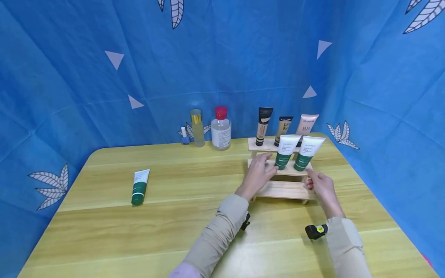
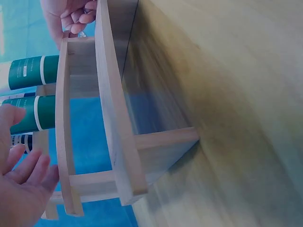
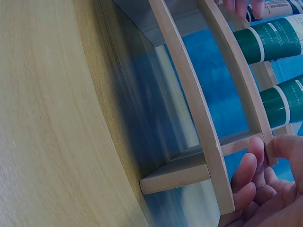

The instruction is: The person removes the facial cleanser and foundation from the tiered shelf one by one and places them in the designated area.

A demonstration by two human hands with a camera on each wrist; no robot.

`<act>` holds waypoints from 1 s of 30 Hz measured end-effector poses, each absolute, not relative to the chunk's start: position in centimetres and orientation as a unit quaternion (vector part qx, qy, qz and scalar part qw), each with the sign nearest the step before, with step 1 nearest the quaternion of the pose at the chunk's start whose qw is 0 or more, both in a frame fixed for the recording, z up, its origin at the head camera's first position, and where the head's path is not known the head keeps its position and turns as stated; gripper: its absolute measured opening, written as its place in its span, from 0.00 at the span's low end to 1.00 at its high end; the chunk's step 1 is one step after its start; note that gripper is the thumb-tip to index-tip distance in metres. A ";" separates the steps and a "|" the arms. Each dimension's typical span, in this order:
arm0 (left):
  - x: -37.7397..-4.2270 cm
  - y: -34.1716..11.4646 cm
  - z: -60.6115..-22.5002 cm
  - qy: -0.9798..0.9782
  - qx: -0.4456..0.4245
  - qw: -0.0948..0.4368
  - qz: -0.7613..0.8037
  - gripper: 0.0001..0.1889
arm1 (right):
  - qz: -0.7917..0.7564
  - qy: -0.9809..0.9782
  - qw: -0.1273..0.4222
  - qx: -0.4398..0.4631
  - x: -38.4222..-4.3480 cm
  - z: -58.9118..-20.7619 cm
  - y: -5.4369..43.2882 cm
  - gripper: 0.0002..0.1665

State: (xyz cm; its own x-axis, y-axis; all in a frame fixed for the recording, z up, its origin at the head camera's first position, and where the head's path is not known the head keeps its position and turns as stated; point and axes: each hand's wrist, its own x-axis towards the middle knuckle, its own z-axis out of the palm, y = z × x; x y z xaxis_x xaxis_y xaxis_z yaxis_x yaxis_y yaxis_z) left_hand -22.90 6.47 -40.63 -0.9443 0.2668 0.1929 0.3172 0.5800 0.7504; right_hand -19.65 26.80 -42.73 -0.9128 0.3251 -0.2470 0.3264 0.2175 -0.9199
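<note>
A tiered wooden display stand [image 1: 283, 190] is at the table's right side. On its middle tier stand two green-and-white cream tubes, a left tube [image 1: 284, 159] and a right tube [image 1: 303, 161], caps down. My right hand [image 1: 322, 189] pinches the right end of that tier between thumb and fingers, seen closely in the right wrist view on the wooden shelf edge [image 3: 236, 75]. Beside the left tube is my left hand [image 1: 256, 175], its fingers loosely bent and spread; the thumb is close to the tube's cap [image 2: 46, 113], contact unclear.
Three makeup tubes stand on the top tier, among them a black-capped tube [image 1: 263, 125] and a pink BB tube [image 1: 308, 123]. Along the back are a red-capped bottle [image 1: 221, 135], a gold-capped bottle [image 1: 197, 131] and a small blue bottle [image 1: 185, 138]. Another green-and-white tube [image 1: 140, 187] lies at left.
</note>
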 end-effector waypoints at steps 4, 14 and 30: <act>-23.6 7.2 -40.4 -0.896 -0.162 0.018 -0.413 0.27 | -0.590 0.780 -0.003 0.209 -19.7 -42.7 26.7 0.23; -24.5 8.4 -40.3 -0.918 -0.187 0.031 -0.349 0.29 | -0.583 0.784 -0.001 0.212 -19.6 -42.7 26.7 0.25; -24.3 8.6 -40.4 -0.907 -0.167 0.005 -0.386 0.26 | -0.597 0.778 0.002 0.194 -19.5 -42.6 27.0 0.23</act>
